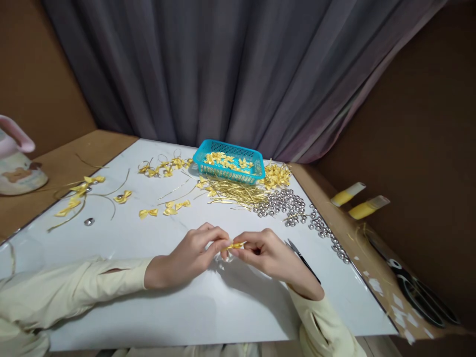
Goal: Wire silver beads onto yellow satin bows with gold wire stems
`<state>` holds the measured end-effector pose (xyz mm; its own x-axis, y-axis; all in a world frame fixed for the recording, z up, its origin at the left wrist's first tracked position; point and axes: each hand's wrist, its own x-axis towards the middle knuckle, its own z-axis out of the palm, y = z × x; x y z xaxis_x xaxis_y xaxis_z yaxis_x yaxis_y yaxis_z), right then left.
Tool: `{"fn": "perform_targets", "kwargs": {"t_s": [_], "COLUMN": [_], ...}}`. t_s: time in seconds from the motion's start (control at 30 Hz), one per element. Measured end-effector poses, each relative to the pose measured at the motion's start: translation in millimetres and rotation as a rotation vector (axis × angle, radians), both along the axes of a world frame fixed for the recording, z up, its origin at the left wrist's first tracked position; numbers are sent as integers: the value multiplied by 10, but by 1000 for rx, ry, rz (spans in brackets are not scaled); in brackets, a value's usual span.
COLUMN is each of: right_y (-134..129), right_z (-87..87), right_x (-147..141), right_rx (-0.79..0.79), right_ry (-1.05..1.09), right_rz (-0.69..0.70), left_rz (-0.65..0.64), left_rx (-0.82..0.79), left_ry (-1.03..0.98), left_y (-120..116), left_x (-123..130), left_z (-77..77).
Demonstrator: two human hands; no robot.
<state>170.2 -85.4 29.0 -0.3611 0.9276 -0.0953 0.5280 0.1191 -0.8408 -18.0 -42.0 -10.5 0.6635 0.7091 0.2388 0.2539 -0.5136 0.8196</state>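
A small yellow ribbon piece (237,245) is held just above the near middle of the white board (178,307), partly hidden by the fingers around it. The left hand (193,253) pinches one end between thumb and fingertips; the right hand (266,250) pinches the other, its remaining fingers curled. A slim dark tool (307,264) lies just beside the right wrist. Beyond the hands, loose yellow bows (148,213) lie to the left, near a lone silver bead (89,221). Straight ahead, a pile of gold wires (238,193) lies against the front of a teal basket (228,174) with yellow pieces inside; a heap of yellow ribbon (278,176) sits at its right, and many silver beads (286,201) spread toward the board's right edge. Past that edge are two yellow tubes (362,208) and black-handled scissors (394,264); a pink-handled cup (22,176) stands far left.
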Motion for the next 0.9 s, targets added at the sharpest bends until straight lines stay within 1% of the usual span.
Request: {"fn": "perform_targets", "kwargs": {"t_s": [0.2,0.3,0.43,0.5,0.6,0.73,0.9], "right_y": [46,68,68,64,65,73,61], "right_z": [-63,-112,-149,-165,-187,-164,-76], "right_x": [36,45,43,39,44,84,124], "right_rx": [-63,-65,-87,-103,-90,-98,-186], "right_ry": [85,96,80,71,52,53,110], "right_rz": [-47,-83,-80,-70,-49,-9,24], "left_rz": [-33,-59,-100,-105,-101,-102,-178], "left_rx": [-132,-263,-433,-473,-474,-478,-659], "left_ry": [8,-29,-60,-52,-16,-13,-81], "left_y": [45,80,72,59,58,85,88], "left_x": [11,32,49,48,44,51,69], "left_z": [57,73,66,63,69,86,84]}}
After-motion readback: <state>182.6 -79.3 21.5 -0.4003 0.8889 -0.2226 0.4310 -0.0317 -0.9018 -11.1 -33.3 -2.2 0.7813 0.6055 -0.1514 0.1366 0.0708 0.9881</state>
